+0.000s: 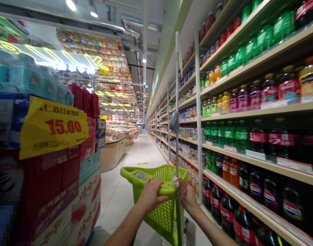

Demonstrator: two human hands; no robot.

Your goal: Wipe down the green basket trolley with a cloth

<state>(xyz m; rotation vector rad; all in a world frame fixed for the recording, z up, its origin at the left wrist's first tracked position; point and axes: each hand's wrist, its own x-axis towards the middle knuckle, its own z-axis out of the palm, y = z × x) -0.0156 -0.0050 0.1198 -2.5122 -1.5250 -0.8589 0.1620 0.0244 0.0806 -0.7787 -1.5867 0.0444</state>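
Observation:
A bright green plastic shopping basket (160, 216) with mesh walls stands in front of me on the aisle floor. My left hand (151, 196) is closed over the near green rim, which serves as its handle, fingers curled on top and thumb along the near side. At the right corner of that rim, my right hand (189, 197) pinches a crumpled whitish tissue or cloth (175, 183), pressed against the rim. A thin grey metal pole (177, 147) rises upright just beyond my right hand, with a rounded grey piece partway up; its foot is hidden.
Tall shelves (248, 155) of soda and juice bottles line the right side. Close on the left are stacked drink cartons (59, 177) with a yellow price sign (54, 126). A pale tiled aisle (139, 150) runs ahead past rounded display counters (112, 153).

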